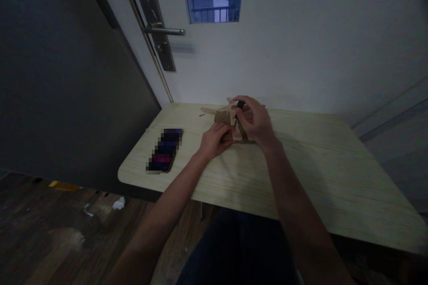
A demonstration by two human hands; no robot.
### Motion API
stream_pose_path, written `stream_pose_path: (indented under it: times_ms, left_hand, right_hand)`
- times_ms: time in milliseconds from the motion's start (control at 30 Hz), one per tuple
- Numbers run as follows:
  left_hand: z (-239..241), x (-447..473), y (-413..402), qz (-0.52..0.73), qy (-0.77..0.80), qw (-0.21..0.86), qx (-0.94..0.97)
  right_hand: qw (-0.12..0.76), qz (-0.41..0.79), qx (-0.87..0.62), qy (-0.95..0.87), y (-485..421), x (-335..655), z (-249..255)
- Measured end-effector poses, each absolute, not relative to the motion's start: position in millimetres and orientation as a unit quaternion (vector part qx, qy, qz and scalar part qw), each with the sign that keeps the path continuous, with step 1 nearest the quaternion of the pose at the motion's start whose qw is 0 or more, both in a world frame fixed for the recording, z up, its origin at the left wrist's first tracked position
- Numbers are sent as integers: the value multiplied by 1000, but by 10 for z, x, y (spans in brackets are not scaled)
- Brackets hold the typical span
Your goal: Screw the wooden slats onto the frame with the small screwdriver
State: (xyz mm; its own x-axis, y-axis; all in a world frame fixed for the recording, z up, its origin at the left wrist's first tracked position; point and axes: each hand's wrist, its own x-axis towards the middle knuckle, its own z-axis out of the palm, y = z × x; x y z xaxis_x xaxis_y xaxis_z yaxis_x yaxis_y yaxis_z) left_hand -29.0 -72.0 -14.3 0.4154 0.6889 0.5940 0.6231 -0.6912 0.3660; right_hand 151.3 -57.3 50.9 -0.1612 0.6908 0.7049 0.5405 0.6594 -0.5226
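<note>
My right hand [257,121] is closed round the black handle of a small screwdriver [240,104]. Its thin shaft slants down to a small light-wood assembly [236,135] on the table. With its fingers pressed together, my left hand [212,141] grips the near left side of that assembly. A brown piece [222,117] with small dark marks sits just beyond my left fingers. Thin wooden strips [210,110] stick out behind it. My hands hide much of the assembly, and the screwdriver's tip is too small to make out.
The pale wood-grain table [314,156] has rounded corners and stands against a white door [301,40] with a metal lever handle [167,31]. A phone [165,150], its screen blurred, lies left of my hands. White scraps [119,203] lie on the floor.
</note>
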Motion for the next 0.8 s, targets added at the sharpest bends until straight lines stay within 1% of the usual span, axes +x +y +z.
stream_pose_path:
  times_ms: [133, 267, 367, 500, 667, 800]
  left_hand:
    - [-137, -288, -721, 372, 395, 42, 839]
    - [-143, -287, -714, 367, 398, 48, 839]
    - [-149, -288, -714, 365, 401, 49, 839]
    - [-138, -287, -724, 359, 405, 50, 839]
    - [-129, -285, -725, 355, 405, 50, 841]
    - [-144, -290, -716, 362, 395, 46, 843]
  right_hand:
    - [490, 132, -403, -762, -555, 1517, 490]
    - [499, 72, -399, -766, -532, 1547, 491]
    - [483, 46, -402, -777, -540, 1557, 506]
    - [475, 49, -418, -773, -567, 1541, 515]
    - [471, 81, -386, -789, -559, 1528, 500]
    - [463, 90, -419, -776, -532, 1543, 484]
